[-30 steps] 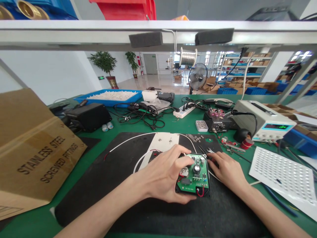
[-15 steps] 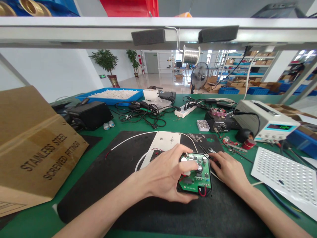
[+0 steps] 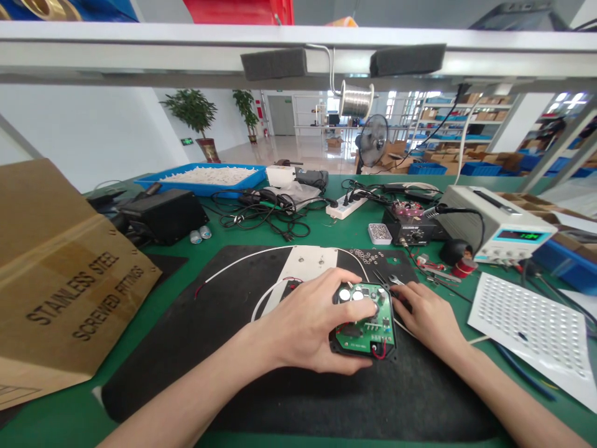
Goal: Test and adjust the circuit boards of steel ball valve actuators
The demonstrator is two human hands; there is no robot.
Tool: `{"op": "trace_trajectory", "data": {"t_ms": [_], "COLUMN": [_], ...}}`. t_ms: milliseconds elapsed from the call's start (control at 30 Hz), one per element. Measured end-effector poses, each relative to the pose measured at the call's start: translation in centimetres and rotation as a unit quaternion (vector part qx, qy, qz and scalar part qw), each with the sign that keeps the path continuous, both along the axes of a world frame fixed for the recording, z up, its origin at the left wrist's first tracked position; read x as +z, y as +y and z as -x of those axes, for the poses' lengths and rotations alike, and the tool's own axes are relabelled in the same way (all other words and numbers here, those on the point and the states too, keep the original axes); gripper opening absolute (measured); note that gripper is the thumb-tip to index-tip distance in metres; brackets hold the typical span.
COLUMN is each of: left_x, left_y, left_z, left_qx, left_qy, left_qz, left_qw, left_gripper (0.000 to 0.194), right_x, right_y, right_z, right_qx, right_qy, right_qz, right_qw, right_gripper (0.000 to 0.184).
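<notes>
My left hand point(image 3: 312, 317) is closed around a green circuit board point(image 3: 368, 336) seated in a black housing, tilted toward me above the black mat point(image 3: 261, 398). Its index finger lies across the board's components, and the thumb is by the lower edge. Red wires point(image 3: 383, 352) loop at the board's lower right corner. My right hand point(image 3: 426, 311) has its fingers curled at the housing's right edge; their tips are partly hidden, and I cannot tell what they grip. Beside those fingers is a small open-end wrench point(image 3: 396, 280). A white cable passes beneath that hand.
A white plate point(image 3: 310, 255) with a white cable point(image 3: 247, 254) lies behind my left hand. Metal rings point(image 3: 366, 256) are scattered at the mat's back. A cardboard box point(image 3: 69, 280) stands left; a power supply point(image 3: 499, 224) and a white dotted sheet point(image 3: 532, 330) are at right.
The camera view has shifted slightly. My left index finger has shifted a little on the board, with the hold unchanged. My right hand stays at the housing's right edge.
</notes>
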State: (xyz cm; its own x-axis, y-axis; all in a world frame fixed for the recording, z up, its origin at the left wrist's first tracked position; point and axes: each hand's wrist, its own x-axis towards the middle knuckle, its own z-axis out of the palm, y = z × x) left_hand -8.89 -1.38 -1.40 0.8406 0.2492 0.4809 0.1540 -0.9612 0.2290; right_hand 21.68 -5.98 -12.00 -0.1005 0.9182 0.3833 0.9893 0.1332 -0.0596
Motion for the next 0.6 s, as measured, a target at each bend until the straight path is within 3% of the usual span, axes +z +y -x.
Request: {"op": "trace_trajectory", "data": {"t_ms": [267,600], "left_x": [-1.4,-1.4], "left_y": [0.6,0.4], "left_z": [-0.2,-0.2], "left_qx": [0.004,-0.015], "left_qy": [-0.043,-0.046], "left_qz": [-0.012,-0.033], "left_qw": [0.999,0.998], "left_gripper": [0.081,0.069], "right_x": [-0.3,0.3], "right_y": [0.0,-0.1], "right_z": [-0.2,0.2], "right_qx": [0.000,0.003], "right_qy": [-0.001,0.001], "right_qz": [0.009,0.003], "right_qw": [1.000,1.000], "right_gripper": [0.024,0.025]}}
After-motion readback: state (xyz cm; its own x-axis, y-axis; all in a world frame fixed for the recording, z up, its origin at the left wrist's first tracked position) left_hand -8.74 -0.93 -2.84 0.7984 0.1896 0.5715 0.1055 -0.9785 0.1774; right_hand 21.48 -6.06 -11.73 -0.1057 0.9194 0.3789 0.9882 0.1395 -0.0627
